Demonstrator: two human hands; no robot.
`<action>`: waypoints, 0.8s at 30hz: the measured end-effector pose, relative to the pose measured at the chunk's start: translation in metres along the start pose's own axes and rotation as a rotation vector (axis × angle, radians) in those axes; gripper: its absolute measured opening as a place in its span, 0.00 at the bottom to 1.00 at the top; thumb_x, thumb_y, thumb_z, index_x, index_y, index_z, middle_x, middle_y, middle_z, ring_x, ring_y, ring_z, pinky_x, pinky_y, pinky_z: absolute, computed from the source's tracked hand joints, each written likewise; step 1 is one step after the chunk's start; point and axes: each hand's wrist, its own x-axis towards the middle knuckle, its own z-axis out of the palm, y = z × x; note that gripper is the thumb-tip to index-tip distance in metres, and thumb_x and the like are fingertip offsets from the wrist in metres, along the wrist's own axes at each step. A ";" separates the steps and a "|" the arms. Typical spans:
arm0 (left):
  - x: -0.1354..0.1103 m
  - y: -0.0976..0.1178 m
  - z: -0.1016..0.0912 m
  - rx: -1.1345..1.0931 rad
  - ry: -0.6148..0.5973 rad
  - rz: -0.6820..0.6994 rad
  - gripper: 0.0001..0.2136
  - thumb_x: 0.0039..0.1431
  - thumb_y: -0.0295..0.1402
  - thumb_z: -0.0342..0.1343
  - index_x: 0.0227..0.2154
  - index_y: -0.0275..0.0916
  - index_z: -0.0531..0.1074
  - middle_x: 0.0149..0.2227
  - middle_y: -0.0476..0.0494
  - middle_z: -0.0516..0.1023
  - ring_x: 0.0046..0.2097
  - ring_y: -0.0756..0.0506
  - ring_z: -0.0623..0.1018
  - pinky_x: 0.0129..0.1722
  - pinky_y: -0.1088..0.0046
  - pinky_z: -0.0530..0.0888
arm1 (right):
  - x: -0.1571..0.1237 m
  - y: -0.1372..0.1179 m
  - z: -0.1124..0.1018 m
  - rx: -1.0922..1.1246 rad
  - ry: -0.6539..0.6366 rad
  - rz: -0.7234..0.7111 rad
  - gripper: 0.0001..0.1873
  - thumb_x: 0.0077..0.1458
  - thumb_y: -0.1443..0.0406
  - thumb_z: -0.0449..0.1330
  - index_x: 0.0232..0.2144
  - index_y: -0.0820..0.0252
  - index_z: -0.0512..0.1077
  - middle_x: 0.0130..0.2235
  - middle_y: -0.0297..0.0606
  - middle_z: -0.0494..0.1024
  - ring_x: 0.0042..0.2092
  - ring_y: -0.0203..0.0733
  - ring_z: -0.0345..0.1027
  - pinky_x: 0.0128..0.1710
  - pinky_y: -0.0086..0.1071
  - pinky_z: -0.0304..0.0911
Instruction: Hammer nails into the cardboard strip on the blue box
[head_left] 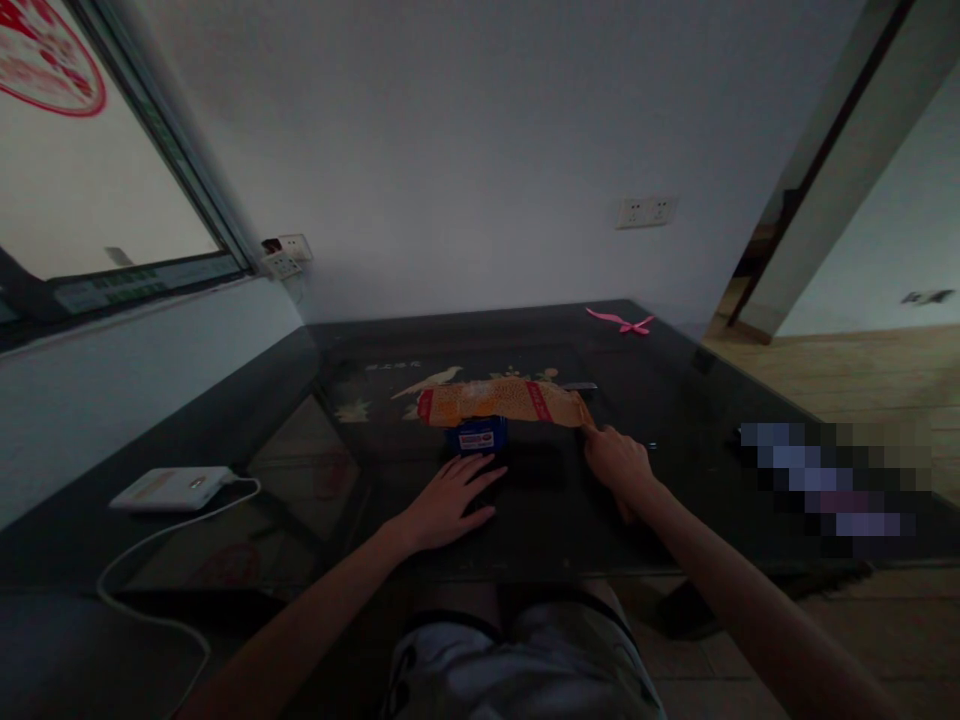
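Note:
A long orange and red plastic packet (504, 401) lies sideways in front of me, partly over a small blue box (480, 437) with a white label. My right hand (619, 462) pinches the packet's right end, which tapers to a twisted corner. My left hand (455, 503) rests on the dark table with its fingers spread, the fingertips close to the blue box's near side. Whether they touch the box I cannot tell. Behind the packet, a thin grey metallic strip (580, 386) sticks out to the right; its kind is unclear.
The dark glossy table (540, 545) meets the wall at its back. A white power bank (176, 488) with a white cable (142, 545) lies at the left. A pink ribbon (626, 323) is at the back right. A blurred-out object (814, 475) sits near the right edge.

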 end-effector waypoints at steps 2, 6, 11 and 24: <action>-0.001 0.000 -0.002 -0.062 0.044 -0.015 0.24 0.63 0.44 0.41 0.62 0.49 0.51 0.64 0.47 0.54 0.64 0.43 0.54 0.62 0.58 0.53 | -0.001 0.001 0.000 -0.005 0.002 0.013 0.22 0.62 0.65 0.41 0.56 0.53 0.61 0.41 0.48 0.74 0.40 0.51 0.73 0.35 0.38 0.65; -0.008 -0.005 -0.010 -0.215 0.203 -0.088 0.21 0.64 0.37 0.38 0.59 0.44 0.56 0.59 0.45 0.62 0.59 0.45 0.62 0.61 0.63 0.59 | -0.003 0.003 -0.001 0.001 0.018 0.023 0.23 0.62 0.65 0.41 0.58 0.55 0.59 0.40 0.49 0.75 0.40 0.52 0.73 0.35 0.39 0.65; -0.026 -0.026 -0.013 -0.222 0.448 -0.274 0.15 0.62 0.35 0.41 0.46 0.41 0.69 0.48 0.43 0.73 0.50 0.43 0.72 0.54 0.62 0.67 | -0.005 0.003 -0.001 -0.008 -0.012 0.033 0.24 0.61 0.64 0.42 0.59 0.57 0.58 0.42 0.52 0.75 0.40 0.53 0.73 0.36 0.41 0.65; 0.033 -0.080 -0.013 -0.549 0.319 -0.321 0.35 0.44 0.38 0.63 0.56 0.37 0.59 0.58 0.38 0.65 0.59 0.40 0.64 0.61 0.59 0.58 | -0.004 0.006 0.003 -0.003 0.000 0.055 0.25 0.61 0.61 0.42 0.59 0.53 0.58 0.45 0.50 0.74 0.41 0.55 0.73 0.36 0.43 0.65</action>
